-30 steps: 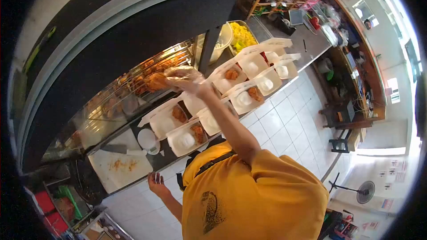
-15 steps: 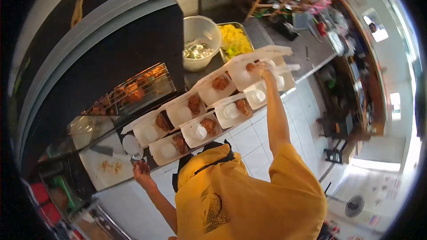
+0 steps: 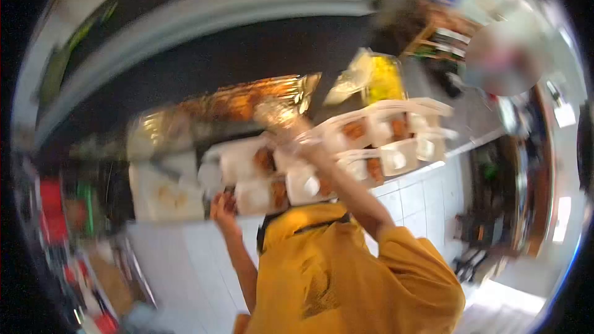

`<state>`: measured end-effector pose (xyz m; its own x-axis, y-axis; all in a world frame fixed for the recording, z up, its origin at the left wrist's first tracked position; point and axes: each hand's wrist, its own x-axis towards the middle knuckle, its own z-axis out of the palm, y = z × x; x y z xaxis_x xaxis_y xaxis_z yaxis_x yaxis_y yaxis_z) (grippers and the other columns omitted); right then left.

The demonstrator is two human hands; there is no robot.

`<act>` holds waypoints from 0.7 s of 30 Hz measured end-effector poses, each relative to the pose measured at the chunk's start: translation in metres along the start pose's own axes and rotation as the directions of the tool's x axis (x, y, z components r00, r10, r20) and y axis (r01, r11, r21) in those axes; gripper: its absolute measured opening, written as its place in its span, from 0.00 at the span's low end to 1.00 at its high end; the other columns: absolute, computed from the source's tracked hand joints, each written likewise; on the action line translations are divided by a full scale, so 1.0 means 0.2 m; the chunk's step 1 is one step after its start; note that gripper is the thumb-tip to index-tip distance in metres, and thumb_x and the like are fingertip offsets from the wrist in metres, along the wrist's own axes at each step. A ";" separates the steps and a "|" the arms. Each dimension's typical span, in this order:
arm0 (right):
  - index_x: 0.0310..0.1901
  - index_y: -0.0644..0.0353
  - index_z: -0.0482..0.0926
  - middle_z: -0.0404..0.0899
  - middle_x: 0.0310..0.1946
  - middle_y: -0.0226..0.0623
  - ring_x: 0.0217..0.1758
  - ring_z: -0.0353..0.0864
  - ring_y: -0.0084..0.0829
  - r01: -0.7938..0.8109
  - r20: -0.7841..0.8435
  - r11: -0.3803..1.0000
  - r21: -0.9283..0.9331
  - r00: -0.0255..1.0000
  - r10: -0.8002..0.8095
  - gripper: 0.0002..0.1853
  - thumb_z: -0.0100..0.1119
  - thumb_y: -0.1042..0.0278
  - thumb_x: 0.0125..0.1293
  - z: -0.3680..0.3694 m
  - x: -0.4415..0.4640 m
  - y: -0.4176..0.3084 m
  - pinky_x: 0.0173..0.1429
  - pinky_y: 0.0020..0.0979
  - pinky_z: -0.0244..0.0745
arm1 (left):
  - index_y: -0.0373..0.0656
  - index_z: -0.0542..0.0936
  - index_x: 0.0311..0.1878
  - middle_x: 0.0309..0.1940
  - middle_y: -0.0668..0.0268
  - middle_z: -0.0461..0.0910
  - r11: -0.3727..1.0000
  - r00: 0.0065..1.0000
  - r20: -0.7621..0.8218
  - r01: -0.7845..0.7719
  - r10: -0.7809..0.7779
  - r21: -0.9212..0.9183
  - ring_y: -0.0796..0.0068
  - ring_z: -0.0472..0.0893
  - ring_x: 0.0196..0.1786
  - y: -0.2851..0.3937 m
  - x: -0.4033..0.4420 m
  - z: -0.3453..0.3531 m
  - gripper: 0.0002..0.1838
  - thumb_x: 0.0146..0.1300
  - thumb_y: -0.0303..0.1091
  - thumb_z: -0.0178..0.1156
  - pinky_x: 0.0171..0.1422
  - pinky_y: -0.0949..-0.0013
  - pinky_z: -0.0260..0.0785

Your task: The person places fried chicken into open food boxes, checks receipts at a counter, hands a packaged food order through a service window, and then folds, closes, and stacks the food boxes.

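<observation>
head: boxes (image 3: 252, 196) line up, likely for easy reach, by your left hand (image 3: 223, 208) at eight o'clock; right hand (image 3: 281, 124), eleven; can't tell either grip.

There are two hands (image 3: 224, 206) (image 3: 289, 137), two rows of boxes (image 3: 249, 198), one cutting board (image 3: 148, 192) and one yellow food heap (image 3: 385, 80).

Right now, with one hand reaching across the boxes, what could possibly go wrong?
The right hand is stretched across the open boxes, so its sleeve-free forearm could brush the chicken or bend a lid. The left hand is close beside the leftmost front box, near the edge of the counter; a bump might push that box off.
</observation>
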<state>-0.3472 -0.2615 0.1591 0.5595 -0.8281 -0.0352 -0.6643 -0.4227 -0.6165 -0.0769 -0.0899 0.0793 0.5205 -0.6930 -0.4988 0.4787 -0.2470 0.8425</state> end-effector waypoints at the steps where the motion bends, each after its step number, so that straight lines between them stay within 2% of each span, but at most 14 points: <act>1: 0.64 0.59 0.77 0.78 0.62 0.40 0.63 0.76 0.36 -0.016 -0.006 1.000 -0.026 1.000 0.016 0.25 0.62 0.54 0.71 0.03 0.03 0.00 0.69 0.37 0.71 | 0.46 0.80 0.52 0.42 0.67 0.86 0.996 1.000 -0.002 -0.028 0.029 0.087 0.76 0.83 0.41 0.05 -0.01 0.05 0.12 0.72 0.39 0.58 0.45 0.72 0.73; 3: 0.65 0.58 0.76 0.76 0.64 0.42 0.65 0.75 0.38 -0.046 -0.012 0.998 -0.035 0.999 0.046 0.26 0.62 0.53 0.71 0.06 0.03 -0.03 0.70 0.38 0.70 | 0.46 0.79 0.40 0.31 0.70 0.79 0.991 0.984 0.178 -0.034 0.010 0.132 0.78 0.76 0.34 0.12 0.00 0.07 0.10 0.72 0.41 0.57 0.41 0.73 0.70; 5: 0.66 0.57 0.75 0.75 0.66 0.43 0.67 0.74 0.40 -0.098 -0.026 0.995 -0.011 0.995 0.098 0.27 0.61 0.51 0.71 0.01 -0.04 -0.04 0.72 0.39 0.68 | 0.41 0.78 0.38 0.29 0.68 0.77 0.890 0.904 0.344 -0.357 0.253 0.284 0.76 0.76 0.33 0.07 -0.04 0.17 0.11 0.72 0.38 0.56 0.41 0.72 0.70; 7: 0.67 0.56 0.74 0.73 0.68 0.44 0.69 0.72 0.42 -0.187 -0.036 0.981 0.058 0.981 0.189 0.29 0.61 0.50 0.71 -0.06 -0.24 -0.06 0.74 0.40 0.66 | 0.35 0.80 0.49 0.35 0.60 0.81 0.992 0.754 0.654 -0.020 -0.068 0.126 0.61 0.83 0.45 -0.08 0.32 0.00 0.20 0.67 0.44 0.67 0.48 0.61 0.76; 8: 0.68 0.56 0.74 0.72 0.69 0.44 0.70 0.72 0.43 -0.251 -0.035 0.962 0.108 0.966 0.256 0.29 0.61 0.50 0.70 -0.11 -0.37 -0.06 0.74 0.40 0.65 | 0.40 0.78 0.40 0.30 0.64 0.76 0.924 0.693 0.719 -0.246 -0.043 0.292 0.67 0.75 0.38 -0.05 0.20 0.16 0.15 0.71 0.45 0.60 0.45 0.62 0.69; 9: 0.69 0.55 0.73 0.71 0.70 0.45 0.70 0.71 0.44 -0.335 -0.043 0.925 0.179 0.937 0.348 0.30 0.61 0.49 0.70 -0.14 -0.54 -0.07 0.75 0.40 0.64 | 0.45 0.75 0.31 0.25 0.68 0.71 0.784 0.631 0.776 -0.474 -0.015 0.401 0.73 0.67 0.31 0.05 -0.04 0.30 0.17 0.74 0.46 0.53 0.42 0.63 0.63; 10: 0.69 0.55 0.73 0.70 0.71 0.45 0.71 0.70 0.44 -0.411 -0.057 0.875 0.256 0.897 0.438 0.30 0.61 0.48 0.70 -0.15 -0.75 -0.08 0.76 0.41 0.63 | 0.45 0.74 0.28 0.23 0.69 0.70 0.899 0.624 0.709 -0.024 -0.328 0.438 0.74 0.66 0.29 0.14 -0.27 0.41 0.19 0.74 0.46 0.53 0.39 0.64 0.62; 11: 0.67 0.55 0.75 0.76 0.65 0.44 0.68 0.74 0.43 -0.481 -0.108 0.797 0.366 0.828 0.549 0.28 0.62 0.51 0.70 -0.15 -0.95 -0.06 0.73 0.40 0.67 | 0.46 0.73 0.26 0.22 0.70 0.70 0.870 0.604 0.697 -0.010 -0.387 0.492 0.76 0.64 0.26 0.12 -0.36 0.49 0.20 0.75 0.45 0.52 0.36 0.64 0.61; 13: 0.64 0.55 0.78 0.83 0.56 0.42 0.61 0.80 0.40 -0.486 -0.258 0.654 0.580 0.652 0.713 0.26 0.64 0.54 0.68 -0.13 -1.32 0.03 0.67 0.36 0.73 | 0.46 0.74 0.25 0.22 0.71 0.72 0.823 0.429 0.847 -0.322 -0.314 0.468 0.77 0.66 0.26 0.04 -0.49 0.60 0.21 0.76 0.45 0.52 0.35 0.66 0.62; 14: 0.64 0.55 0.78 0.84 0.54 0.39 0.57 0.82 0.38 -0.439 -0.335 0.601 0.668 0.544 0.769 0.27 0.66 0.54 0.67 -0.09 -1.50 0.11 0.64 0.34 0.76 | 0.47 0.75 0.26 0.23 0.71 0.74 0.748 0.153 0.733 0.105 -0.663 0.655 0.78 0.68 0.25 -0.01 -0.43 0.70 0.20 0.76 0.44 0.53 0.34 0.70 0.62; 17: 0.62 0.56 0.79 0.85 0.52 0.36 0.52 0.84 0.30 -0.299 -0.387 0.478 0.826 0.316 0.866 0.26 0.68 0.53 0.66 -0.02 -2.00 0.36 0.59 0.30 0.78 | 0.46 0.77 0.26 0.25 0.71 0.77 0.859 0.048 0.886 -0.226 -0.462 0.460 0.76 0.72 0.26 -0.25 -0.82 1.01 0.20 0.75 0.45 0.53 0.33 0.74 0.64; 18: 0.61 0.56 0.80 0.85 0.52 0.36 0.52 0.83 0.29 -0.272 -0.358 0.415 0.868 0.237 0.903 0.25 0.68 0.54 0.66 -0.11 -2.15 0.33 0.59 0.30 0.78 | 0.44 0.80 0.28 0.29 0.69 0.81 0.805 0.096 0.811 -0.103 -0.577 0.584 0.75 0.77 0.29 -0.60 -0.64 1.00 0.17 0.74 0.41 0.56 0.35 0.73 0.68; 20: 0.59 0.56 0.82 0.85 0.52 0.35 0.53 0.83 0.26 -0.201 -0.276 0.289 0.936 0.090 0.957 0.24 0.69 0.55 0.66 -0.36 -2.47 0.21 0.59 0.30 0.79 | 0.41 0.82 0.32 0.30 0.65 0.83 0.740 0.040 0.740 -0.032 -0.671 0.672 0.73 0.80 0.32 -0.68 -1.01 1.22 0.12 0.72 0.34 0.59 0.38 0.70 0.72; 21: 0.59 0.56 0.82 0.86 0.52 0.35 0.53 0.83 0.25 -0.218 -0.343 0.342 0.914 0.037 0.939 0.23 0.69 0.55 0.66 -0.37 -2.63 0.28 0.60 0.29 0.78 | 0.40 0.84 0.33 0.31 0.64 0.84 0.704 0.008 0.704 0.004 -0.710 0.710 0.72 0.82 0.34 -0.75 -1.20 1.33 0.10 0.71 0.31 0.60 0.39 0.69 0.74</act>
<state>-0.7161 0.1234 0.2010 -0.7726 -0.5537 -0.3105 0.1037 0.3725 -0.9222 -0.4616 -0.0665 0.1270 -0.8335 -0.3071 -0.4594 -0.1630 -0.6577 0.7354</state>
